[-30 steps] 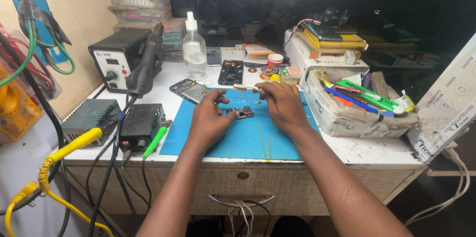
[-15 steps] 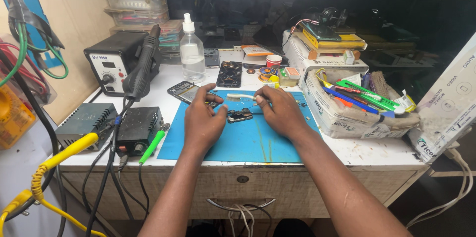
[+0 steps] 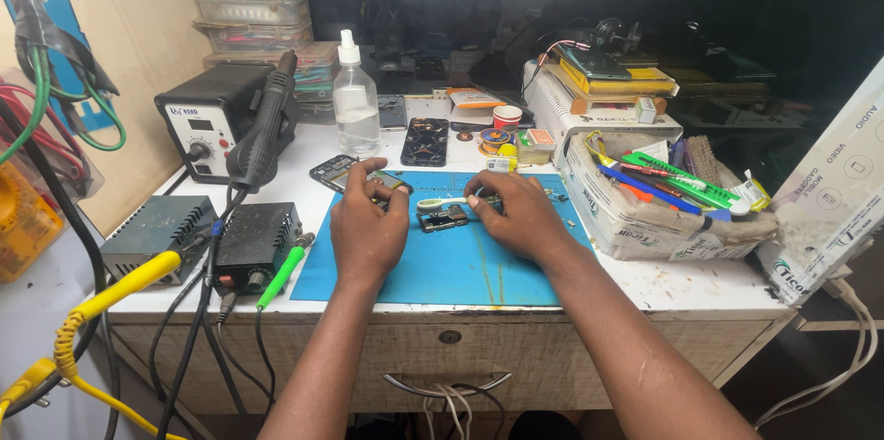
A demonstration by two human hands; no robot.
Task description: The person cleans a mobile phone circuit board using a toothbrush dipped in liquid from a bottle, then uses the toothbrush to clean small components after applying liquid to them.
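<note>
My left hand (image 3: 368,224) lies on the blue work mat (image 3: 442,274), its fingers curled over the near end of a dark phone (image 3: 333,173). My right hand (image 3: 517,212) pinches a slim pale tool (image 3: 440,203) that lies level and points left. Just below that tool, between my hands, a small dark circuit board (image 3: 444,217) rests on the mat. Whether the tool touches the board cannot be told.
On the left stand a black hot-air station (image 3: 207,118) with its handpiece (image 3: 262,132), two black boxes (image 3: 258,233) and hanging cables. A spray bottle (image 3: 354,104), a phone frame (image 3: 425,141) and small pots sit behind the mat. A box of tools (image 3: 663,196) stands right.
My left hand has moved from beside the board up and left onto the phone. The right hand has stayed over the board with the pale tool.
</note>
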